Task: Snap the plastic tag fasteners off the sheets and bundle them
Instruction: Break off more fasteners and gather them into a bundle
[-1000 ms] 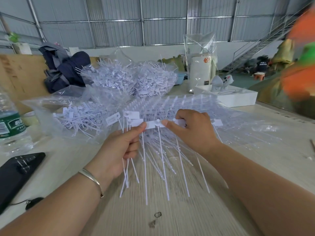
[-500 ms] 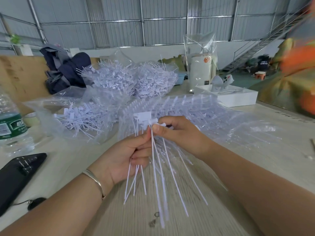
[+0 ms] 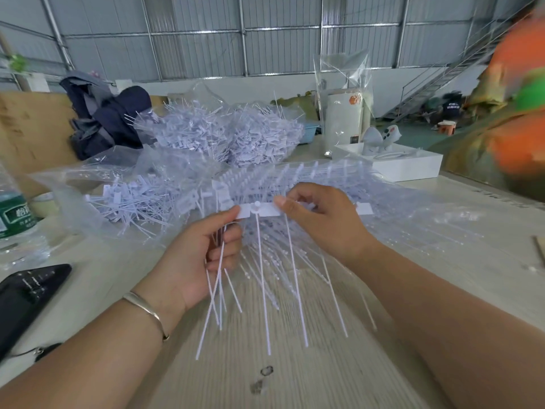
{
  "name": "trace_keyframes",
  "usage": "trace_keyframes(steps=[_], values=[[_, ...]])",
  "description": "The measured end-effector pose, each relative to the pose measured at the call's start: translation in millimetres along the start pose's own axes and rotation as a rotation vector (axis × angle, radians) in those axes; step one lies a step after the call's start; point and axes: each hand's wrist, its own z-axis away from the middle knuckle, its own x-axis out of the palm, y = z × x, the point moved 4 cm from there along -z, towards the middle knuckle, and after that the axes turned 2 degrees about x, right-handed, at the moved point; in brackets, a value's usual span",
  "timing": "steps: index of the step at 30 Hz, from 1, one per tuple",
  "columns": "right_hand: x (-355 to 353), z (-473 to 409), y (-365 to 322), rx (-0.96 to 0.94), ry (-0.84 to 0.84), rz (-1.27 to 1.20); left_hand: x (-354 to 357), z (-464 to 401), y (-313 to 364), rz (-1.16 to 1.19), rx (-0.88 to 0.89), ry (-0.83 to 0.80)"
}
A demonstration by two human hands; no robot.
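Behind your table [image 3: 339,364] sit bags of loose fasteners [image 3: 224,137], so much is done. Your left hand [image 3: 203,255] grips a small bundle [image 3: 219,278]; your right hand [image 3: 321,219] pinches the strip [image 3: 265,210]. Many sheets [image 3: 339,184] remain.

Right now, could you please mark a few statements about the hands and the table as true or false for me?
1. The left hand grips a bundle of loose fasteners. True.
2. The right hand lies flat and empty on the table. False: it pinches the fastener strip.
3. A bracelet sits on the left wrist. True.
4. The black phone lies at the table's right edge. False: it lies at the left.
5. The water bottle stands beside the white box. False: they are on opposite sides.
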Motion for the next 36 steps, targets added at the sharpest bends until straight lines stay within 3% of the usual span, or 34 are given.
trace_keyframes(steps=[14, 23, 36], values=[[-10.6, 0.2, 4.1, 0.054, -0.021, 0.056, -17.0, -3.2, 9.0, -0.222, 0.081, 0.145], [1.5, 2.7, -7.5, -0.078, -0.073, 0.159, -6.7, 0.3, -0.6, -0.125, 0.014, 0.14], [4.0, 3.1, -5.7, -0.146, -0.067, 0.11, -7.6, 1.8, -0.9, -0.333, 0.081, 0.19]])
